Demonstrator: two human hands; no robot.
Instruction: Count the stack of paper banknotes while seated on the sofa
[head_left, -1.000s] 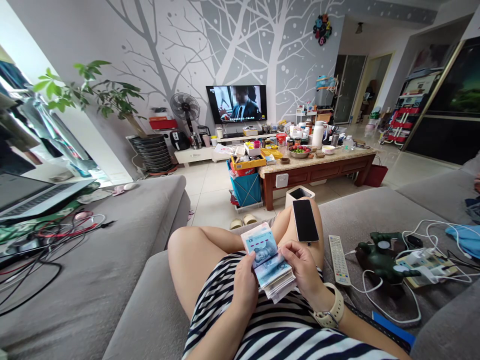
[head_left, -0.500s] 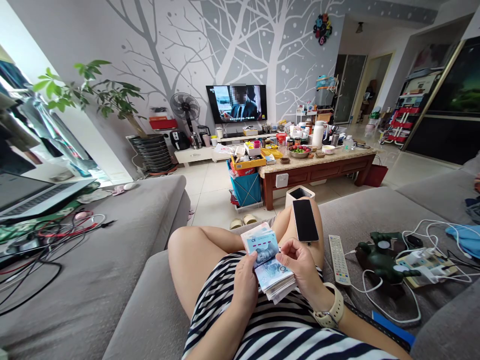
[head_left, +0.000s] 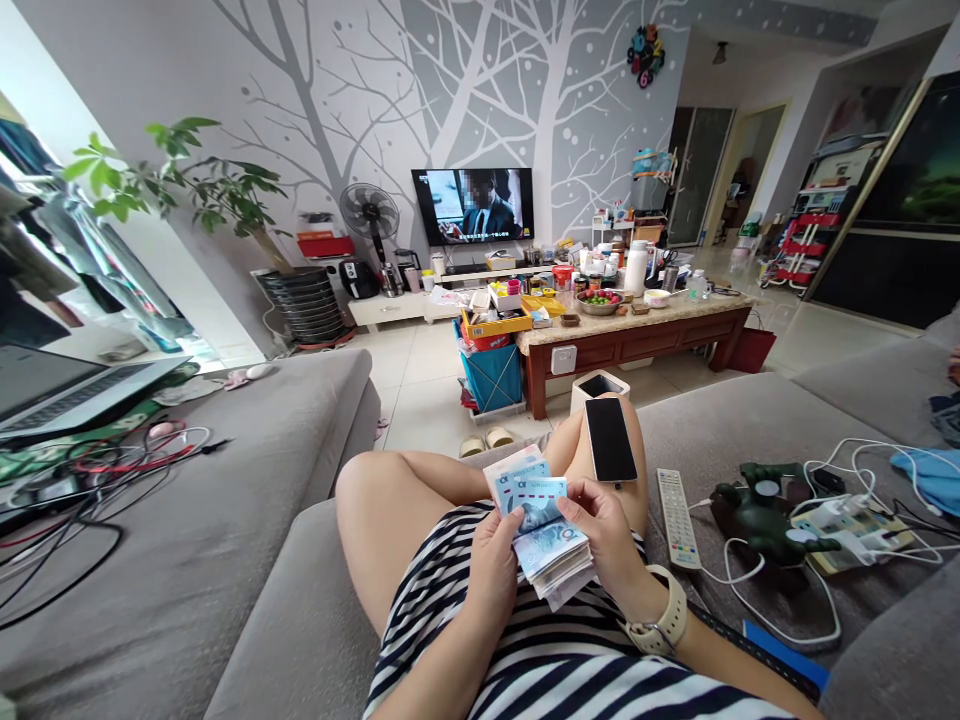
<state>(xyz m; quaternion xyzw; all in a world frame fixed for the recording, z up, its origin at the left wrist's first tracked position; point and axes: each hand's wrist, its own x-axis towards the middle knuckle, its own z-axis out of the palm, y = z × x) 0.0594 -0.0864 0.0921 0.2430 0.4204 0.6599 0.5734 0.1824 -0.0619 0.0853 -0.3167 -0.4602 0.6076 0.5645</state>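
A thick stack of banknotes (head_left: 551,548) rests over my lap, low in the middle of the head view. My left hand (head_left: 491,565) is closed round the stack's left side, thumb on top. My right hand (head_left: 611,535) pinches the top blue note (head_left: 534,492) at its right edge and lifts it off the pile. A watch with a pale strap (head_left: 664,620) sits on my right wrist. A black phone (head_left: 610,440) lies face up on my right knee, just above the right hand.
I sit on a grey sofa (head_left: 187,600). A white remote (head_left: 677,505), a dark green toy (head_left: 761,510) and white cables (head_left: 840,490) lie to my right. A laptop (head_left: 67,385) and cords are on the left. A cluttered coffee table (head_left: 637,330) and a television (head_left: 472,205) stand ahead.
The right hand has peeled the top blue note up and to the right, fanning it off the stack. The left hand and the phone have stayed put.
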